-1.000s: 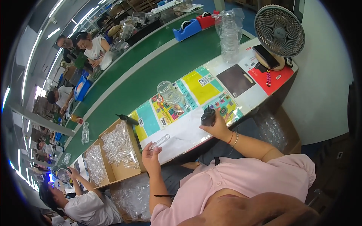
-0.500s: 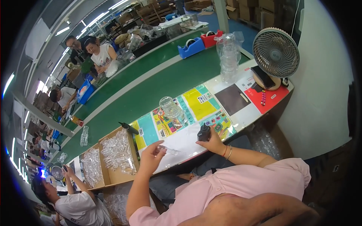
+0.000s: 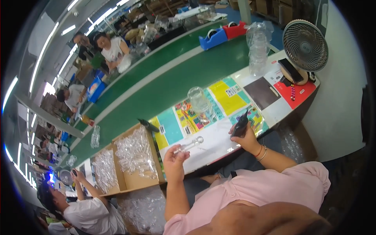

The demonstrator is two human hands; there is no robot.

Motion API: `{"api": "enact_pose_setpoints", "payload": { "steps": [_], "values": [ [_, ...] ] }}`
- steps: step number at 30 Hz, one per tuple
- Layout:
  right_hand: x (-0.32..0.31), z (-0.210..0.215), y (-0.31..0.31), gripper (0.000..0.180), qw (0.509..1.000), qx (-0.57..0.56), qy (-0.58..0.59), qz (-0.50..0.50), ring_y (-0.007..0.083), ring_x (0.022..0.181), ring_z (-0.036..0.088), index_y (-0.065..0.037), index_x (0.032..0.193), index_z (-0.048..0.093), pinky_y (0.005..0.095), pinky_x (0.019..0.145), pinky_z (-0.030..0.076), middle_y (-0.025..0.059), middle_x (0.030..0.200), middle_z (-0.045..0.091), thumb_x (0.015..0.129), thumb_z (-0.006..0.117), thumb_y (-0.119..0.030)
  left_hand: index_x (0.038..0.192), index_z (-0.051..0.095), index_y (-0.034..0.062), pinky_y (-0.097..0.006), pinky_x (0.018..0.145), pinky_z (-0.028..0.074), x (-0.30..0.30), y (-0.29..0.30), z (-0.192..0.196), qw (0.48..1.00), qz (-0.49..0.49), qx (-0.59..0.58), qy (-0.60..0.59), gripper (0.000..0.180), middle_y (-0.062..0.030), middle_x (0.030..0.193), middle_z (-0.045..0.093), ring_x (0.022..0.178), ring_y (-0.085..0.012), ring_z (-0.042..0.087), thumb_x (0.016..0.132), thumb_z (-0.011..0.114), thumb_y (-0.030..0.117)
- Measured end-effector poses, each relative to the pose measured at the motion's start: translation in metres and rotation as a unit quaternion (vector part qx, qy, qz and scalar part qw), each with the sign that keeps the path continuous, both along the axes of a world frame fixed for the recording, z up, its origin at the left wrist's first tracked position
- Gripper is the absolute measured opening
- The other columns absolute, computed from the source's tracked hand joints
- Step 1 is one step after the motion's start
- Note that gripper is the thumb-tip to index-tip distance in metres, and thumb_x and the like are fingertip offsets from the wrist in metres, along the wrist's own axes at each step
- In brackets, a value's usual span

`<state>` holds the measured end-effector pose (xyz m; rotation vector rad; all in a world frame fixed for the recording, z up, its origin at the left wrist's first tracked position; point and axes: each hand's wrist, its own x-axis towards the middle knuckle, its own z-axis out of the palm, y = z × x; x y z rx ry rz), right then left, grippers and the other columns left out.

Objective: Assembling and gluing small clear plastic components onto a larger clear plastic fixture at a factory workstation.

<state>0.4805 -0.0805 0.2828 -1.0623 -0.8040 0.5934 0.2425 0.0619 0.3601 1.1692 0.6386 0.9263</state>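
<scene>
Between the fingertips of my left hand (image 3: 174,160) is a slender clear tube (image 3: 191,145) with a rounded end, pointing up and to the right. My right hand (image 3: 247,141) is wrapped round a small black squeeze bottle (image 3: 239,126), its pointed nozzle tilted up and away from the tube. The two hands are apart, over the white part of the worktop (image 3: 211,143). Beyond them stands a clear round container (image 3: 199,100), with more clear plastic beside it. Another black nozzle bottle (image 3: 149,125) lies by the box edge.
Left of my hand a divided cardboard box (image 3: 157,164) holds many clear tubes (image 3: 135,150). A stack of clear cups (image 3: 258,51), a fan (image 3: 305,45) and a phone (image 3: 290,69) stand at the right. Behind runs a green conveyor (image 3: 164,86); people sit along it.
The view has shifted, so the scene sits further right. My left hand has turned the clear tube upward, showing its rounded end. The black bottle in my right hand now leans to the right.
</scene>
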Motion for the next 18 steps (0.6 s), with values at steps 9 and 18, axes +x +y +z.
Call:
{"api": "enact_pose_setpoints", "payload": {
  "steps": [9, 18],
  "values": [
    [-0.018, 0.072, 0.000, 0.053, 0.978, -0.056, 0.025, 0.200, 0.0232, 0.092, 0.059, -0.004, 0.118, 0.039, 0.0375, 0.084, 0.048, 0.0115, 0.099, 0.056, 0.075, 0.070, -0.008, 0.117, 0.050, -0.0042, -0.032, 0.079, 0.053, -0.009, 0.001, 0.005, 0.996, -0.023, 0.012, -0.081, 0.036, -0.0173, 0.106, 0.059, 0.087, -0.0218, 0.063, 0.083, 0.060, 0.002],
    [-0.015, 0.120, 0.031, 0.059, 0.875, -0.089, -0.416, 0.232, 0.0149, 0.092, 0.052, -0.002, 0.116, 0.047, 0.0276, 0.083, 0.041, 0.0065, 0.099, 0.053, 0.065, 0.077, -0.007, 0.107, 0.051, -0.0032, -0.029, 0.082, 0.051, -0.017, -0.005, -0.003, 0.996, 0.002, -0.027, -0.089, 0.035, -0.0155, 0.102, 0.060, 0.091, -0.0202, 0.063, 0.076, 0.065, -0.009]
  ]
}}
